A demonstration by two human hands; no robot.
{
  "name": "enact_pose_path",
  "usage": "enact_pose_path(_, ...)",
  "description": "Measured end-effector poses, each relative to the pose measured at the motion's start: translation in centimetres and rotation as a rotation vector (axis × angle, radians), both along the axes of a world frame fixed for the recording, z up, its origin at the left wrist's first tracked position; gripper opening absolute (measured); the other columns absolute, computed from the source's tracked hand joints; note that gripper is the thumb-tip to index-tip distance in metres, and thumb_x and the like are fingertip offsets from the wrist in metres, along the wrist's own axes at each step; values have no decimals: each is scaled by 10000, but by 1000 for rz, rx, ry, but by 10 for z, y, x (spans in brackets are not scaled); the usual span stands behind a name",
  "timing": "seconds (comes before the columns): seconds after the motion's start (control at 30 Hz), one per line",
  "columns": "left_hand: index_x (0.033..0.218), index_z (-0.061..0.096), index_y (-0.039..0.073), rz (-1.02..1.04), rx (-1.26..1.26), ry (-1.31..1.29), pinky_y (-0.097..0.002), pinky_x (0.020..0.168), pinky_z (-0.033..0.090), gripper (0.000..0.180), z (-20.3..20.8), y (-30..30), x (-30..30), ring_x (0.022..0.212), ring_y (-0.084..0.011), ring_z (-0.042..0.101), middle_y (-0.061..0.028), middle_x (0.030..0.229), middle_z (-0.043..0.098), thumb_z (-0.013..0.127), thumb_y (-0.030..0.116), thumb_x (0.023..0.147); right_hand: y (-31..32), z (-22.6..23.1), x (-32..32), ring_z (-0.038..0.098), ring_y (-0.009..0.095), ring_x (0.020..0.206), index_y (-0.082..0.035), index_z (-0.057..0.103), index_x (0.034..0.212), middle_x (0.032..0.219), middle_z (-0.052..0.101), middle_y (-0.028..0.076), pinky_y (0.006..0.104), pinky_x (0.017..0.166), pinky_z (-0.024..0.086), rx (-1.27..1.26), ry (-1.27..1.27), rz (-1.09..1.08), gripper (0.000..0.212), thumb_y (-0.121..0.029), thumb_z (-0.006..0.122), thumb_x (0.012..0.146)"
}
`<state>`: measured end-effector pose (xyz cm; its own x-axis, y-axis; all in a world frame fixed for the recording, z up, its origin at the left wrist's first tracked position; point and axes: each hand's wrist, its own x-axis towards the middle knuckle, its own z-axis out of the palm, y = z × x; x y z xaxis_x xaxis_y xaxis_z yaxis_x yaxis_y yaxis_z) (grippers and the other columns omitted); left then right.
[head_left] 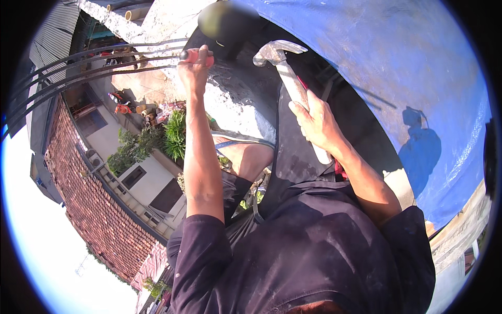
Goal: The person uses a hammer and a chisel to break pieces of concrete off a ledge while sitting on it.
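My right hand (320, 123) is closed around the pale handle of a claw hammer (299, 86). The hammer's worn metal head points up and away from me, above my dark trousers. Out ahead on the left, my left hand (194, 78) grips a tool with a red handle (209, 59) and a dark round end; the rest of it is hidden, so its kind is unclear. That hand is beside the rough whitish concrete (235, 97), close to where several black bars (104, 55) run out to the left. The hammer and the red-handled tool are apart.
A blue sheet (397, 57) covers the right side, with my shadow on it. My sandalled foot (246, 157) is on the concrete. Far below on the left are plants (175, 133), a yard and a house with a tiled roof (94, 204). A blurred dark round shape is at the top.
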<state>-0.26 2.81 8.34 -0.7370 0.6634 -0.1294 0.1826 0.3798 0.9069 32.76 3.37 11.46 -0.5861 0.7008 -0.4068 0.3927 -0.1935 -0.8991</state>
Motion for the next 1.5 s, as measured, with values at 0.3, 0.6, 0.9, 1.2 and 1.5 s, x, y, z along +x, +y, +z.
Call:
enact_pose_path(0.3, 1036, 519, -30, 967, 450, -191, -391, 697, 663, 374, -1, -68, 1, 800, -252, 705, -221, 964, 700, 690, 298, 983, -3, -77, -128, 716, 466, 786, 78, 560, 1045, 803, 705, 281, 520, 653, 590, 227, -177, 281, 324, -236, 590, 972)
enact_pose_path(0.6, 913, 425, 155, 1091, 571, -386, -438, 822, 590, 313, -33, -136, 18, 734, -135, 615, -1, 702, 561, 585, 398, 1027, 9, -44, -142, 701, 496, 849, 42, 531, 1043, 862, 691, 329, 562, 741, 576, 260, -145, 112, 317, -265, 582, 983)
enact_pose_path(0.9, 887, 516, 129, 1094, 518, -453, -414, 775, 558, 380, -35, -127, 37, 740, -145, 605, 7, 735, 623, 559, 483, 1018, 32, -56, -127, 707, 483, 907, 86, 607, 1093, 958, 706, 322, 548, 800, 573, 285, -278, 261, 329, -217, 586, 967)
enact_pose_path(1.2, 819, 518, 120, 1133, 531, -569, -416, 790, 579, 401, -40, -113, 48, 801, -184, 626, -20, 769, 625, 530, 458, 1035, 33, -95, -125, 747, 374, 755, 77, 678, 1112, 882, 727, 271, 465, 696, 591, 86, -521, 590, 297, -109, 547, 922)
enact_pose_path(1.5, 935, 536, 87, 1076, 546, -547, -441, 841, 541, 390, -40, -120, 50, 830, -178, 611, -29, 762, 638, 517, 462, 1039, 25, -73, -144, 694, 294, 601, 103, 612, 1050, 791, 694, 236, 473, 600, 554, -123, -397, 552, 340, -230, 568, 997)
